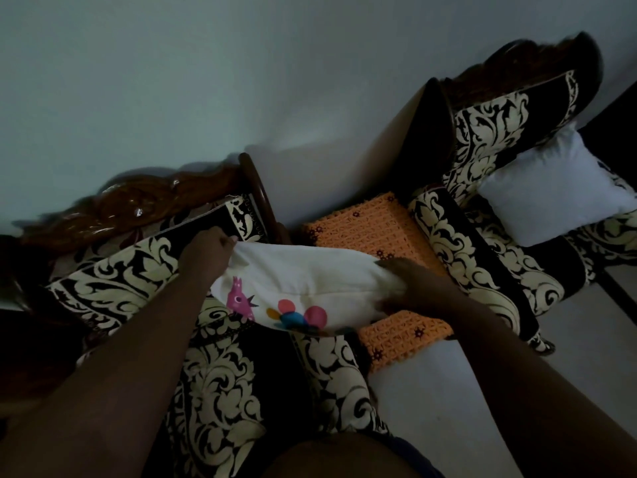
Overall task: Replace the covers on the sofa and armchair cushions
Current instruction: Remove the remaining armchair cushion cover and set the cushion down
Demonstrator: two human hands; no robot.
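Note:
A white cushion cover with a pink animal and coloured circles printed on it lies across the arm of the black-and-cream patterned sofa. My left hand grips its far left corner in a fist. My right hand clutches the bunched right end of the cover. A plain white cushion without a printed cover rests on the seat of the patterned armchair at the right.
An orange crocheted cloth covers a small side table between the sofa and the armchair. The carved wooden sofa back runs along a pale wall. Pale floor shows at lower right.

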